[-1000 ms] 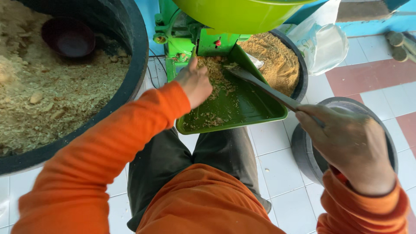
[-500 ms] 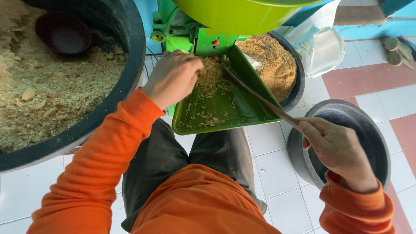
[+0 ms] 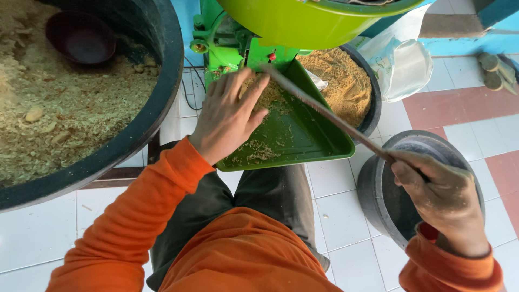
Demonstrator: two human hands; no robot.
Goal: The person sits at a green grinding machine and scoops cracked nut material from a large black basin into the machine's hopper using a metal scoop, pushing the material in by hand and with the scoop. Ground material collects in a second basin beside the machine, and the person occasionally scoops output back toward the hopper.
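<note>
- Your right hand (image 3: 446, 203) is clamped round the near end of a long thin stick (image 3: 324, 112).
- The stick's long axis runs up-left from that grip, its far tip over the green tray (image 3: 319, 127).
- Your left hand (image 3: 230, 116) lies flat, fingers apart, on the tray's coarse tan meal (image 3: 259, 97), nearer it than the right.
</note>
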